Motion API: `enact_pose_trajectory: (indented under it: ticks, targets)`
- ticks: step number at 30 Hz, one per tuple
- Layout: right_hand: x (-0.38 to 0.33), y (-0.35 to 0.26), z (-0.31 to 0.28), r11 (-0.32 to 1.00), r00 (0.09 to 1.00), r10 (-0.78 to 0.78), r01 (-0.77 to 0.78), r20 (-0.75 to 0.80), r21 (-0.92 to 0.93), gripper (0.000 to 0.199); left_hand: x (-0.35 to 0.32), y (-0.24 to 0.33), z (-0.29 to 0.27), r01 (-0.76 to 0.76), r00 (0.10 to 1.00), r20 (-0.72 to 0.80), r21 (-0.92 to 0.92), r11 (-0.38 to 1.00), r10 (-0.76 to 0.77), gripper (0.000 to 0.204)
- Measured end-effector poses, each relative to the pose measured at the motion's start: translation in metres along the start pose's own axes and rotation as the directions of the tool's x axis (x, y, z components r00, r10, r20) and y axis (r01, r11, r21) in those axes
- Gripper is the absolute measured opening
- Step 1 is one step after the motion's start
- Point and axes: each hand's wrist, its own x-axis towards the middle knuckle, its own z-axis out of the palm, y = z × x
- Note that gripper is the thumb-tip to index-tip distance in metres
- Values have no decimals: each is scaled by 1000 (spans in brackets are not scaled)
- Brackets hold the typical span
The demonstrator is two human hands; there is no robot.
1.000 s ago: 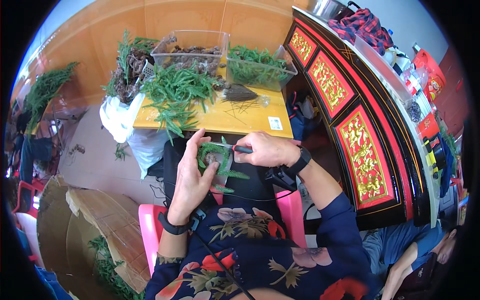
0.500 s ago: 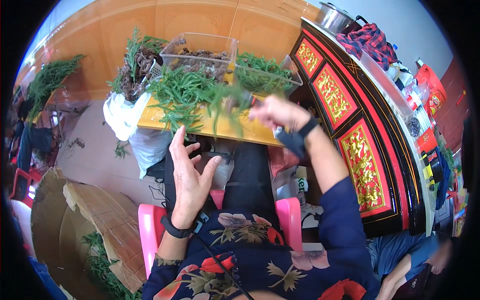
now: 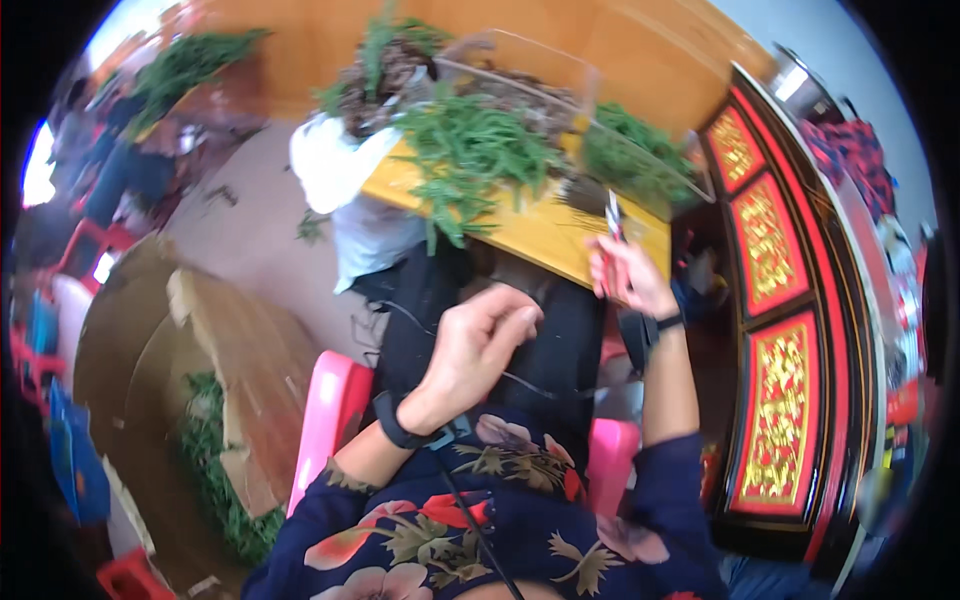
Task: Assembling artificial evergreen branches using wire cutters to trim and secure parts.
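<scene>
My right hand (image 3: 630, 275) is closed round red-handled pliers (image 3: 613, 208), their metal jaws pointing away from me over the front edge of the yellow tabletop (image 3: 545, 245). Above my lap, my left hand (image 3: 478, 345) has its fingers curled in against the thumb; whether something small sits between them is hidden. A heap of green artificial sprigs (image 3: 470, 150) covers the tabletop's left half. Near its right end lies a bunch of thin dark stems (image 3: 585, 193), just beyond the pliers.
Behind the heap stand a clear bin (image 3: 515, 85) of brown pieces and another clear bin (image 3: 640, 160) with greenery. A white bag (image 3: 335, 165) hangs at the left. A cardboard box (image 3: 130, 350) holds more greenery. A carved black-and-red cabinet (image 3: 780, 415) borders the right.
The view has swung left. My right hand has drawn back from the greenery with the pliers, and the sprig blurred near it no longer shows there. My left hand's spread fingers have curled closed.
</scene>
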Motion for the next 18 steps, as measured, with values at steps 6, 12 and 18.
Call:
enact_pose_trajectory:
  ticks: [6,12,18]
  targets:
    - [-43,64,43,920,994,47,-81,95,382,28,-8,11,4,-40,998,-36,115,993,45,28]
    - [-26,94,47,808,990,121,-141,74,572,24,1,-2,16,-189,979,-16,288,939,202,21]
    - [-34,104,49,776,993,55,-108,104,621,21,58,-54,33,-269,939,-64,480,835,339,20]
